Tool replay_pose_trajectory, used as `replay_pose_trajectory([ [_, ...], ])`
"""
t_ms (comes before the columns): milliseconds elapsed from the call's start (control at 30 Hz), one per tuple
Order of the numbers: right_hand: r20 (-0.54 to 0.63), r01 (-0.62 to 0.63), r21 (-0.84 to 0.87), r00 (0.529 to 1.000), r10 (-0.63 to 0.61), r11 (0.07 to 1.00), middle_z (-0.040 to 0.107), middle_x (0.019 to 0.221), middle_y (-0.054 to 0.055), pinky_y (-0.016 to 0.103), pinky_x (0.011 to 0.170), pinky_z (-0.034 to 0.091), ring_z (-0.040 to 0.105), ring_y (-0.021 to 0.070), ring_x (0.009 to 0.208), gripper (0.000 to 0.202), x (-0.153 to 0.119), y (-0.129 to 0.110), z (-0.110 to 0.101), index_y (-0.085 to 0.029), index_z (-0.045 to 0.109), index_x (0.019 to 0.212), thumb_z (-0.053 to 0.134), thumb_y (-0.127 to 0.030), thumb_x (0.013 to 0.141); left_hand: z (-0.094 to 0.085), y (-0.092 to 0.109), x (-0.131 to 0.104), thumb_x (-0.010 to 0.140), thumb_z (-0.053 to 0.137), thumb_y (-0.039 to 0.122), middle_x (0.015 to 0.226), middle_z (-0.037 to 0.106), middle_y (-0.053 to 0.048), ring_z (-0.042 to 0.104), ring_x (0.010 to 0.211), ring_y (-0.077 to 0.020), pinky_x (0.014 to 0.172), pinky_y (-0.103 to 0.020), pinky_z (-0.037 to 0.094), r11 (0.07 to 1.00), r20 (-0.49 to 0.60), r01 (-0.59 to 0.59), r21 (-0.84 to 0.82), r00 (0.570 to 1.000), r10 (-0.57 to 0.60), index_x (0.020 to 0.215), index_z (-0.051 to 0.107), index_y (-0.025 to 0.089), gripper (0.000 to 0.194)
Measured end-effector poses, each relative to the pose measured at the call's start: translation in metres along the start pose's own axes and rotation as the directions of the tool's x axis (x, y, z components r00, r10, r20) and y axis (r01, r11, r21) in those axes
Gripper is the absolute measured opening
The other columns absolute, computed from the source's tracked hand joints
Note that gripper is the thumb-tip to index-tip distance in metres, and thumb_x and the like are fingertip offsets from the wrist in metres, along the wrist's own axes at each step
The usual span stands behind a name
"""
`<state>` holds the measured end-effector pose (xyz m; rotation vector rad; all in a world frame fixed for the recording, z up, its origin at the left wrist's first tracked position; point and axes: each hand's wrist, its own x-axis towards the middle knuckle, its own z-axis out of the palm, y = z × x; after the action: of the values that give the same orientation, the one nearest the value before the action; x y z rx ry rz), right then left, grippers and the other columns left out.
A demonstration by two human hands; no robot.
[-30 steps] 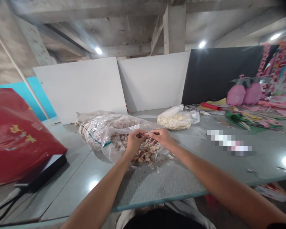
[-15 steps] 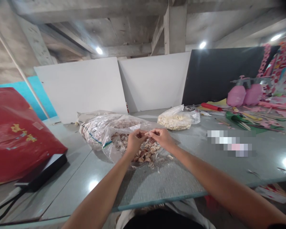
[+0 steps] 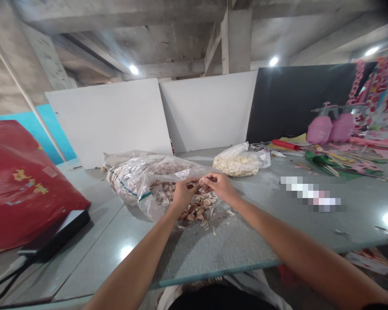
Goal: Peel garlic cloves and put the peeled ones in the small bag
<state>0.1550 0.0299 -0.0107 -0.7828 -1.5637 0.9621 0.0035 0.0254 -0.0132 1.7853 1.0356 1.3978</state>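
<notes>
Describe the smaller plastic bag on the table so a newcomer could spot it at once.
Start at the grey table and look along its far edge, just below the seam between the white board and the black board. There lies a small clear bag of pale, whitish pieces. Unlike the bigger bag by the hands, its contents are uniformly cream, not brownish.

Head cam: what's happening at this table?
A person works both hands together over an open clear bag of garlic cloves. The left hand and right hand meet at the fingertips, pinching one small clove between them. Loose cloves lie under the hands. A second bag of pale pieces sits farther back on the grey table.
</notes>
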Motion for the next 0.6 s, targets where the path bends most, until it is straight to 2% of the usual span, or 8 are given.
replay_pose_trajectory([
  [67,-0.019,0.026,-0.041,0.999,-0.027,0.999,0.064,0.066,0.003,0.026,0.054,0.054,0.062,0.0134,0.055,0.027,0.0,-0.001,0.0,-0.015,0.064,0.077,0.06,-0.041,0.071,0.0,0.0,0.0,0.064,0.067,0.039,0.071,0.067,-0.004,0.059,0.054,-0.0131,0.05,-0.022,0.045,1.0,0.018,0.024,0.003,1.0,-0.024,0.087,0.068,0.014,0.034],
  [167,-0.037,0.041,-0.061,0.998,-0.043,0.997,0.066,0.071,0.004,0.027,0.057,0.054,0.063,0.0144,0.058,0.026,-0.001,-0.001,0.0,-0.015,0.064,0.079,0.059,-0.04,0.072,0.0,-0.002,0.0,0.063,0.068,0.039,0.065,0.065,-0.003,0.058,0.052,-0.0129,0.048,-0.021,0.043,0.999,-0.019,0.027,0.039,0.999,-0.026,0.087,0.067,0.014,0.035],
  [367,-0.012,-0.011,-0.015,1.0,0.011,1.0,0.067,0.069,0.003,0.03,0.061,0.055,0.064,0.0162,0.061,0.029,-0.002,-0.001,0.001,-0.016,0.069,0.079,0.06,-0.042,0.07,-0.004,-0.011,0.002,0.065,0.066,0.038,0.067,0.065,-0.003,0.057,0.055,-0.0129,0.051,-0.021,0.042,0.978,-0.103,-0.097,0.186,0.988,0.117,0.084,0.065,0.016,0.029],
  [600,-0.037,-0.066,0.031,0.997,0.067,0.997,0.067,0.066,0.002,0.028,0.063,0.054,0.063,0.015,0.06,0.025,-0.003,0.002,0.003,-0.015,0.069,0.072,0.065,-0.038,0.065,-0.008,-0.002,-0.002,0.072,0.061,0.036,0.077,0.066,-0.004,0.058,0.062,-0.0124,0.06,-0.022,0.043,0.876,-0.019,-0.254,0.41,0.958,0.286,0.078,0.065,0.017,0.02],
])
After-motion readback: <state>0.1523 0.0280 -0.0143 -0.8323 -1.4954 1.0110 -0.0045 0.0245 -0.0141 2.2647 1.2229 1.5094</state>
